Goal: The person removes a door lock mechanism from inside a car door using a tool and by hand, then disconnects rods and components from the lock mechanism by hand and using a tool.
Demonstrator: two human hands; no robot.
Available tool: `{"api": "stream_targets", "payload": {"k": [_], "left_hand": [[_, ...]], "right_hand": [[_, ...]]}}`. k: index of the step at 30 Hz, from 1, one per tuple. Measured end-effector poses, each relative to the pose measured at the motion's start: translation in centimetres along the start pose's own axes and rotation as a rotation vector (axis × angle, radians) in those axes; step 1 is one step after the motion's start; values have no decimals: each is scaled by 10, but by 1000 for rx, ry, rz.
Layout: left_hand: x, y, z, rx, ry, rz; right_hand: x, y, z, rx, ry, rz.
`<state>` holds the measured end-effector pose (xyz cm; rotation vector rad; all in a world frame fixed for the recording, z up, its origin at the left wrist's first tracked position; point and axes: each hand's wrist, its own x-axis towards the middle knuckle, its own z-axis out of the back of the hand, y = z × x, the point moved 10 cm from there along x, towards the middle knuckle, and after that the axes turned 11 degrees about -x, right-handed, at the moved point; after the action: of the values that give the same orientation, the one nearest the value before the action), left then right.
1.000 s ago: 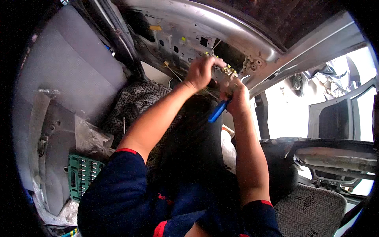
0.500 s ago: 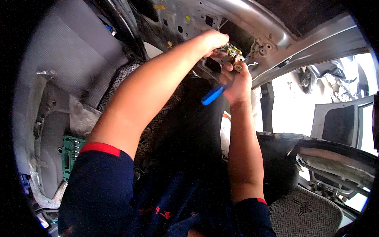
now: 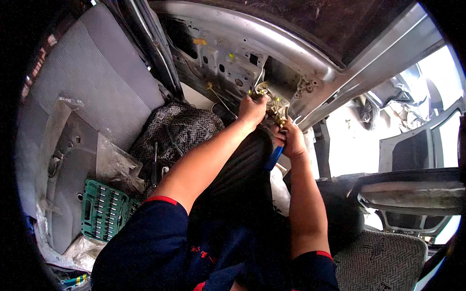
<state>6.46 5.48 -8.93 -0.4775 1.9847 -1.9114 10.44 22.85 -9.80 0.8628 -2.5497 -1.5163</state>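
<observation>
Where bare silver sheet-metal door frame (image 3: 291,53) curves: left hand (image 3: 252,109) fingers curled on brassy latch mechanism (image 3: 272,104); right hand (image 3: 291,140) gripping blue-handled tool (image 3: 274,157).

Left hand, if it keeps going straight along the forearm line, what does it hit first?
Most likely the metal mechanism with small rods that the left hand is already touching, set in the opening of the bare silver door panel. Past it lies the dark cavity of the panel; depth there is unclear.
</observation>
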Motion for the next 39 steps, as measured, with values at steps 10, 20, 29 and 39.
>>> {"api": "stream_targets", "payload": {"k": [10, 20, 29, 39], "left_hand": [[9, -28, 8, -109, -107, -15], [33, -36, -10, 202, 199, -37], [6, -118, -11, 394, 139, -330], [-25, -53, 27, 214, 268, 185]], "right_hand": [[-10, 37, -5, -188, -50, -35], [-13, 28, 18, -261, -93, -90], [-8, 57, 21, -403, -286, -55], [-45, 46, -3, -710, 20, -139]]}}
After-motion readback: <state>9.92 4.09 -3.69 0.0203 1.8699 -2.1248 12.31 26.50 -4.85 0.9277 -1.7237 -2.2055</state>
